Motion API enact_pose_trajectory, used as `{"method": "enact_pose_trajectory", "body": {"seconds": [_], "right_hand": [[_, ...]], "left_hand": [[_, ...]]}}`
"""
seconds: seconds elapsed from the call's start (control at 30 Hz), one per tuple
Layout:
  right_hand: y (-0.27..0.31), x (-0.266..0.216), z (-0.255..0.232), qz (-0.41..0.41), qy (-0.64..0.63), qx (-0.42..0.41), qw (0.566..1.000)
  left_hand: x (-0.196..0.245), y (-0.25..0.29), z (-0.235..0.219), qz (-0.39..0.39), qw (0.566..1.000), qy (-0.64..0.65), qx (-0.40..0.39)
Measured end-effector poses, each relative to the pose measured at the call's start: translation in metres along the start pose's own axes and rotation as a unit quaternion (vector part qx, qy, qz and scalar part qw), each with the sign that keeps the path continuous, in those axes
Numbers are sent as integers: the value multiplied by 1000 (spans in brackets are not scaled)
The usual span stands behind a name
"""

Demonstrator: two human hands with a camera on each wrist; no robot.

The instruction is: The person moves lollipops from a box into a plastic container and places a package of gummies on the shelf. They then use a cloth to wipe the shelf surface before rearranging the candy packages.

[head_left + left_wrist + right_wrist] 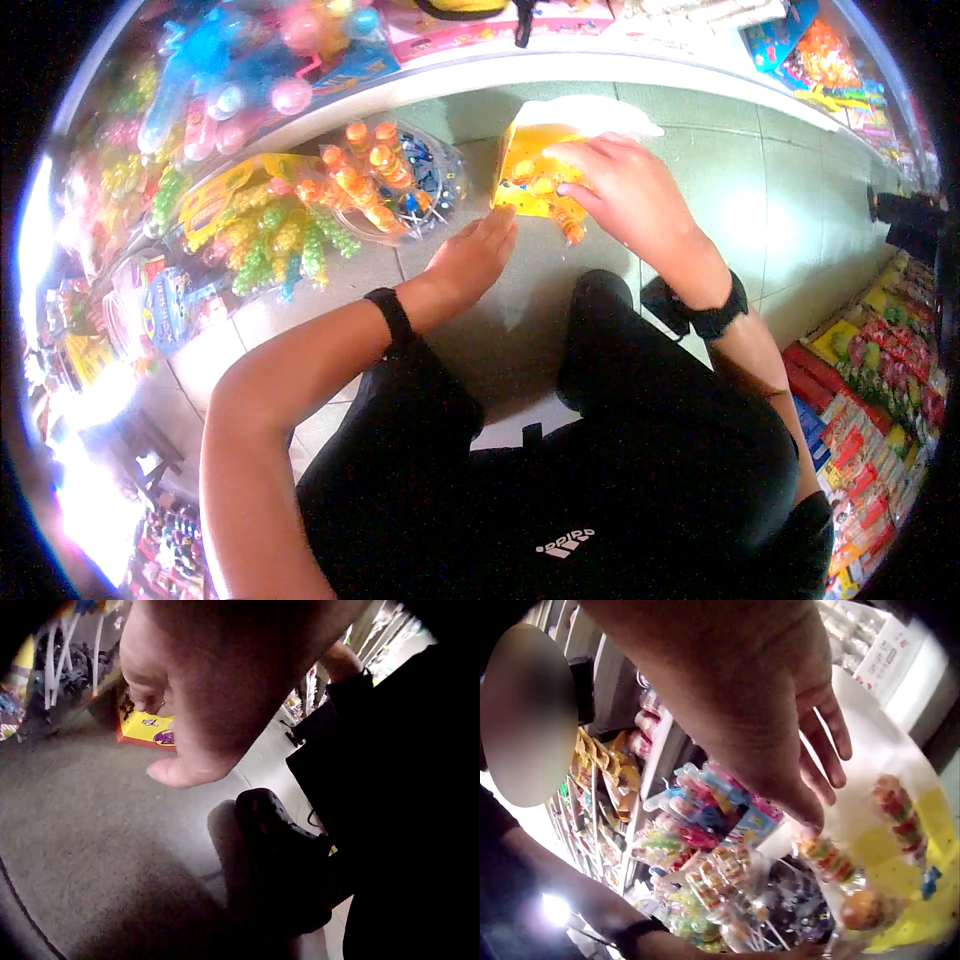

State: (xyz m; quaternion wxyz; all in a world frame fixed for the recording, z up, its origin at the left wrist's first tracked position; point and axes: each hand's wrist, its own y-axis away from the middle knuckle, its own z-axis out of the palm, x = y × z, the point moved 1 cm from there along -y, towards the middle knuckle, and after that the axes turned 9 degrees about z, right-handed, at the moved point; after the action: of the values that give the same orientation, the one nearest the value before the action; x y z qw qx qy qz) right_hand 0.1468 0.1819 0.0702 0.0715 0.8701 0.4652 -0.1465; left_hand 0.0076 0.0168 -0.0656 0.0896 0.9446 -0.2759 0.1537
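A yellow box (510, 185) with a raised white flap (590, 112) sits on the floor. Several wrapped orange candy sticks (570, 228) lie in it and over its front edge. My right hand (640, 190) reaches over the box with fingers spread, palm down. In the right wrist view its thumb tip overlaps one striped candy stick (826, 859), while the other fingers stand apart from it. My left hand (472, 262) lies at the box's near left corner, fingertips right at its edge. The left wrist view shows its thumb extended below the box's printed yellow side (150, 729).
Left of the box stands a clear round tub (425, 180) of dark wrapped lollipops, with orange candy sticks (365, 180) at its top. Beside it are green and yellow beaded candies (270, 235). A white shelf edge (450, 75) runs behind; packaged goods (870, 400) line the right.
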Motion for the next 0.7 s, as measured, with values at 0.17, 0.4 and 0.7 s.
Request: {"method": "enact_pose_trajectory", "body": {"seconds": [0.17,0.4,0.7], "right_hand": [[-32,-52,-39,-74,-126,-39,989],[-85,-121,24,-164,-128,-201,957],[-72,-90,-113,-52,-207,-110,971]], "left_hand": [[14,-3,-7,-34,997,-65,1],[16,-25,16,-126,980,-146,-48],[18,-19,-4,-27,976,-172,-133]]}}
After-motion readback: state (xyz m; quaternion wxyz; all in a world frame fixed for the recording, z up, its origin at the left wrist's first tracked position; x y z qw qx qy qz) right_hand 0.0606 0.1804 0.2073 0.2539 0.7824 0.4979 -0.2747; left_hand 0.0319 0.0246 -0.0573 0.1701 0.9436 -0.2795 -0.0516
